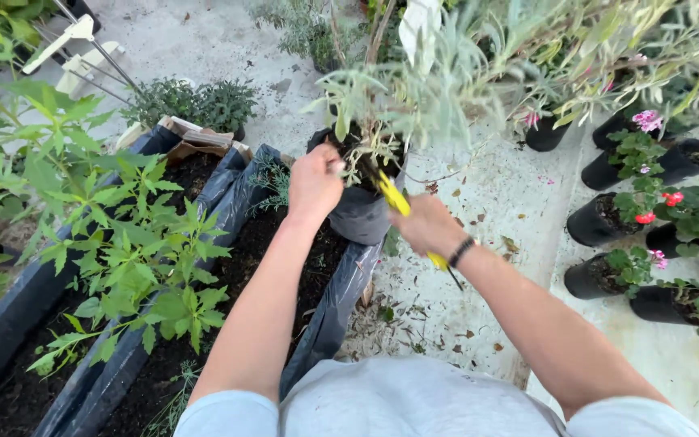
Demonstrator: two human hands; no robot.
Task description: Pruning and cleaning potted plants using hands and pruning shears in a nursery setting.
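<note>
My left hand [314, 182] grips a thin stem at the base of a grey-green leafy shrub [446, 73] that grows in a black pot [359, 212]. My right hand [427, 226], with a dark band at the wrist, holds yellow-handled pruning shears [398, 206]. The shears point up and left toward the stems just above the pot's soil. The blades are hidden among the leaves. The pot stands at the end of a long planter lined with black plastic [341, 299].
Two long soil-filled planters [204, 194] with green leafy plants [135, 259] lie to my left. Several small black pots with pink and red flowers [649, 218] stand on the right. Dry leaves litter the pale concrete floor [446, 316]. A white folding frame [74, 48] is at the far left.
</note>
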